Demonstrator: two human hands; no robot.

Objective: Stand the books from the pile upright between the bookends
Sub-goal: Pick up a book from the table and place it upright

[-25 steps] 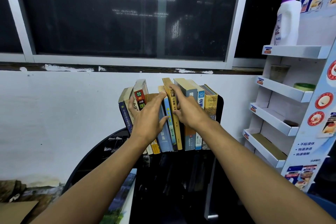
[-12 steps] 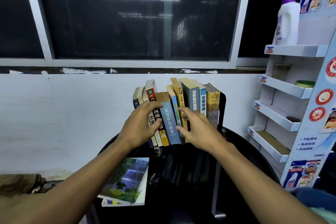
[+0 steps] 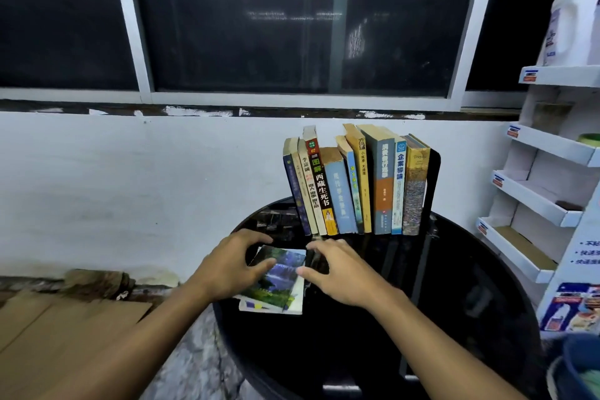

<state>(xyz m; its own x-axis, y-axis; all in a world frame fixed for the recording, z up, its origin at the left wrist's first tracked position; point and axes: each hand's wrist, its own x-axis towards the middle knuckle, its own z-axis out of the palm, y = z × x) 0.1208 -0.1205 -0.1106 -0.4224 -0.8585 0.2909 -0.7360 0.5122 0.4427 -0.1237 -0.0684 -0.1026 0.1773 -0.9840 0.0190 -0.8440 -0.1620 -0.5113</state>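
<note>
left hand (image 3: pixel 227 265): came off the upright spines, now down on the green-and-blue landscape-cover paperback (image 3: pixel 276 279) lying flat on the glossy black round tabletop (image 3: pixel 357 334), thumb on the cover, fingers curled over its far-left corner
right hand (image 3: pixel 337 273): same deal, dropped down, thumb at the paperback's right edge
row of upright books (image 3: pixel 357 185): nobody touching it anymore

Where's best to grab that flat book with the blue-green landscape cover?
Probably by its long side edges, a hand from each side: the book with the blue-green landscape cover lies flat atop the pile, leaving only edges to pinch. Left hand and right hand flank it.
</note>
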